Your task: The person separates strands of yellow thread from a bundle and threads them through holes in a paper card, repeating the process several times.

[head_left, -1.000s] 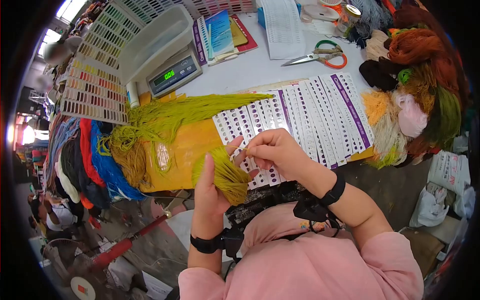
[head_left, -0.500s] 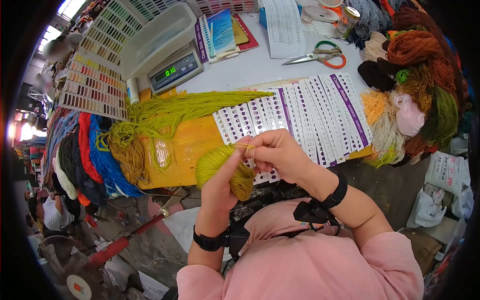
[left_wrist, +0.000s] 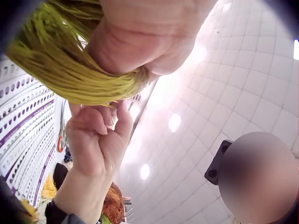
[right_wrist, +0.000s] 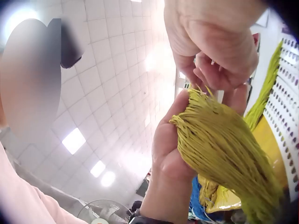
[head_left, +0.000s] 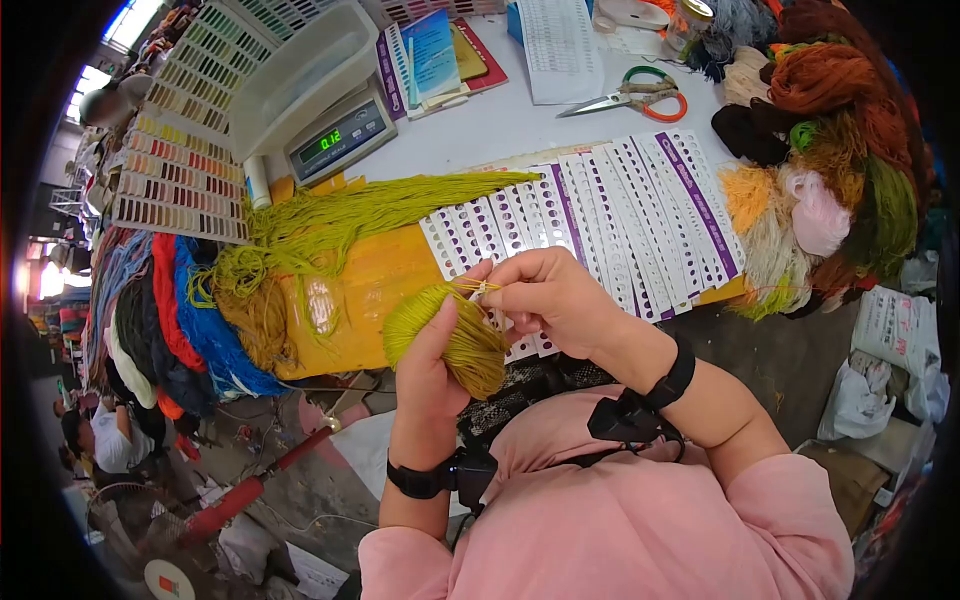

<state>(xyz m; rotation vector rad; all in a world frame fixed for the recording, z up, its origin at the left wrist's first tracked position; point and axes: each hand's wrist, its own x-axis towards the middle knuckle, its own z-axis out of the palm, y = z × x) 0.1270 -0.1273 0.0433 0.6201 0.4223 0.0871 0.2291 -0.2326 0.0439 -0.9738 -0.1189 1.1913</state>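
A folded hank of yellow-green yarn (head_left: pixel 474 358) lies in my left hand (head_left: pixel 428 365), which grips it with the thumb across its near side. At the hank's upper end, my right hand (head_left: pixel 565 305) pinches a thin yellow strand (head_left: pixel 476 287) between thumb and forefinger. The two hands meet there, and their fingertips partly hide one another. In the right wrist view the strands of the hank (right_wrist: pixel 224 144) fan down from the left palm. The left wrist view shows its looped strands (left_wrist: pixel 88 84) bending around under the left hand.
Loose yellow-green yarn (head_left: pixel 370 215) lies across the table beside fanned white punched cards (head_left: pixel 625 225). Behind are a digital scale (head_left: pixel 340 140) with a tray (head_left: pixel 305 85) and scissors (head_left: pixel 630 97). Coloured yarn heaps (head_left: pixel 820 150) line the right side; more hanks (head_left: pixel 200 320) hang at left.
My left thumb has come down from upright to lie over the hank. The right hand keeps pinching the strand, now close against the left fingertips. The scale's display went from 0.06 to 0.12.
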